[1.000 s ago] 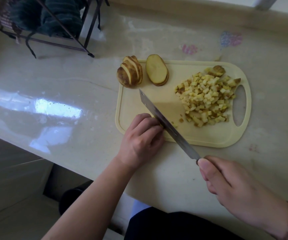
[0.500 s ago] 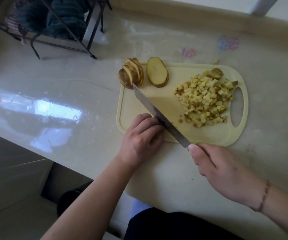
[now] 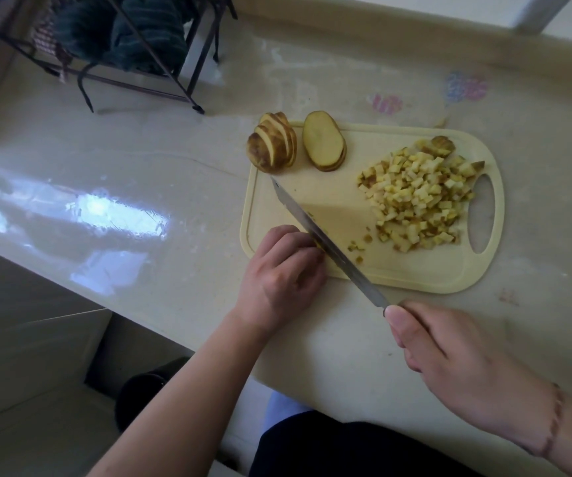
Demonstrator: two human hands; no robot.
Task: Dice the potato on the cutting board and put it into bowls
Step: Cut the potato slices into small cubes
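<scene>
You worked in a home kitchen: a glossy pale stone countertop (image 3: 140,187) ran along a wall, a black wire rack (image 3: 147,74) hung with dark green towels (image 3: 129,32) stood at the back, and white cabinet fronts (image 3: 26,356) with dark handles sat below.

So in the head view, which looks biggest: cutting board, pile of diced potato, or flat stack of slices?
1. Cutting board
2. Pile of diced potato
3. Flat stack of slices
All lie on the board at a similar distance, so the order is safe.
</scene>
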